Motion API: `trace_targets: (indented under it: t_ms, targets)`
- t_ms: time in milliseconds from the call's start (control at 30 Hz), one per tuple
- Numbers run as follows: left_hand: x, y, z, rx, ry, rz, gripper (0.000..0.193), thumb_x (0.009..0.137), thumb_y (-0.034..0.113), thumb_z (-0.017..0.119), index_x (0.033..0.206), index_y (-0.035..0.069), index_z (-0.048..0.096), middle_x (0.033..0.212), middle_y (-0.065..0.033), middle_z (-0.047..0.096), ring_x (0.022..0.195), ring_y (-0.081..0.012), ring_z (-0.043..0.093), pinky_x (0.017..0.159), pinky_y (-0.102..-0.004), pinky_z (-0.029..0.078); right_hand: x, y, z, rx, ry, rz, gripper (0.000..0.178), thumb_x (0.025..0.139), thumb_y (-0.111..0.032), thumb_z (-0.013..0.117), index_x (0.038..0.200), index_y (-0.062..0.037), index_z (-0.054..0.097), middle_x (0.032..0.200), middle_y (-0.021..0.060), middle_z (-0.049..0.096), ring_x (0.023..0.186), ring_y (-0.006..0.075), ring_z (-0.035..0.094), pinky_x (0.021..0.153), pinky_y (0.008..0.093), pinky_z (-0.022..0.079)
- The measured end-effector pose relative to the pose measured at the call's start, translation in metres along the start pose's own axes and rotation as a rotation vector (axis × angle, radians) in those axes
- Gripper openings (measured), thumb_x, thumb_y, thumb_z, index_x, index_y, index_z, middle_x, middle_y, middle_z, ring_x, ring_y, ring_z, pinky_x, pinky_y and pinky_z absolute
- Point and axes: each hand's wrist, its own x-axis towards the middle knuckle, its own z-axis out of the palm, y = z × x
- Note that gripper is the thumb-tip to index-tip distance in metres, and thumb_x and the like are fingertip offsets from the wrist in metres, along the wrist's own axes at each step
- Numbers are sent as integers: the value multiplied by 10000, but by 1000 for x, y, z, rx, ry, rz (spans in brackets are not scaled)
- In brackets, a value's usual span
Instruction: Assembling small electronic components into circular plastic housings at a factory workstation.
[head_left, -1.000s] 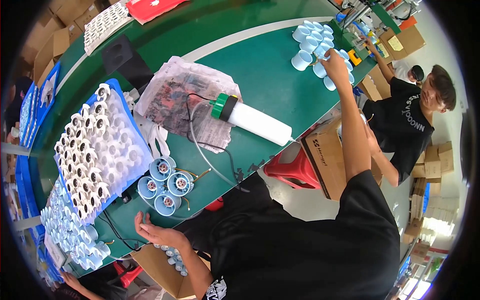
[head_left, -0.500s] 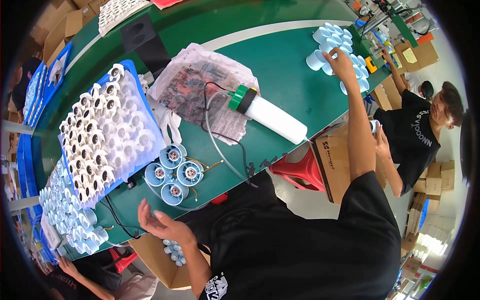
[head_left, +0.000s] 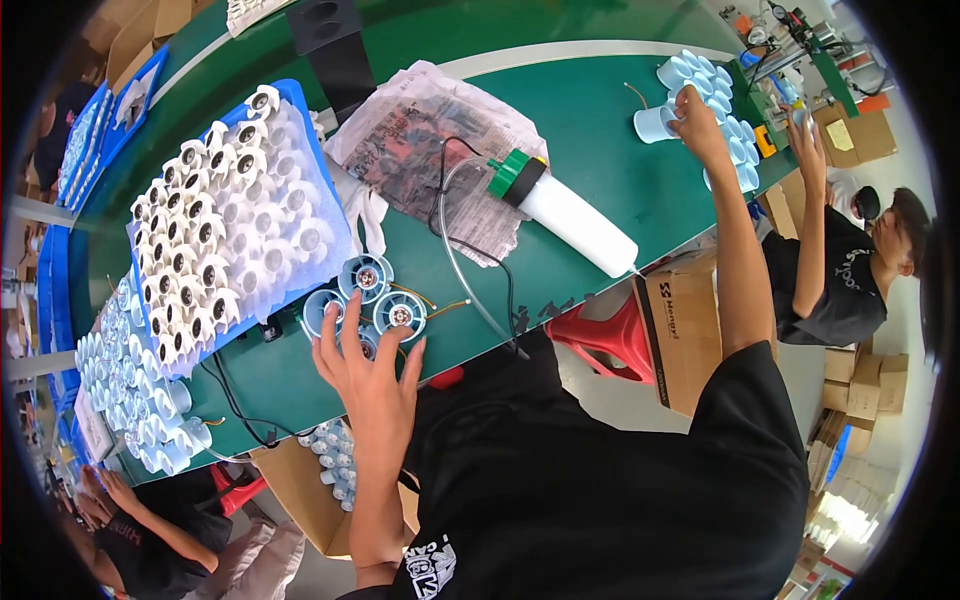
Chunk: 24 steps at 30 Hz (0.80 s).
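Observation:
At the far right of the table, my right hand (head_left: 697, 125) pinches the side of a light-blue cup-shaped housing (head_left: 655, 125). It is beside a cluster of similar cups (head_left: 722, 85), and a thin wire (head_left: 637, 95) rises behind it. My left hand (head_left: 370, 372) is open, fingers spread over a small group of light-blue round motor housings (head_left: 401, 314) near the table's front edge. These have metal centres and short coloured wires; the hand partly covers the nearer ones. Whether its fingertips touch them I cannot tell.
A white cartridge with a green cap (head_left: 580, 225) and a clear hose lies mid-table near a paper sheet (head_left: 440, 130). Left are a blue tray (head_left: 335, 200) of white fan wheels (head_left: 190, 240) and many blue housings (head_left: 120, 385). A co-worker (head_left: 835, 265) is at right; an open carton (head_left: 300, 495) stands below.
My left hand has moved up and forward over the motor housings. My right hand now grips a cup at the cluster's left side. The view has shifted slightly; the co-worker's arm has risen.

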Motion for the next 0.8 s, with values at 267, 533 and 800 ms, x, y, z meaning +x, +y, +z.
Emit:
trace_targets:
  t_ms: [267,533,800]
  targets:
    - [-3,-12,1,-49,46,5,187,739,105,769,883,93,650,1391,-135,471,1285,-369,418,1035,-494,303,-4,-12,-5,123,-15,-108,326,841,-21,677,1082,-67,461,981,148,683,932,243,672,776,348,532]
    - [0,-17,4,-98,59,18,210,711,152,796,864,99,662,1350,-107,469,1267,-367,394,1014,-504,315,-55,-100,-68,583,35,-198,270,887,72,604,1100,-43,485,1060,107,649,974,138,604,875,270,463]
    - [-3,-25,-8,-72,-10,77,192,763,175,765,896,98,649,1359,-115,455,1275,-367,374,1033,-595,283,-154,-275,11,507,-405,-610,202,826,25,665,1005,-20,581,937,135,624,847,287,630,731,363,504]
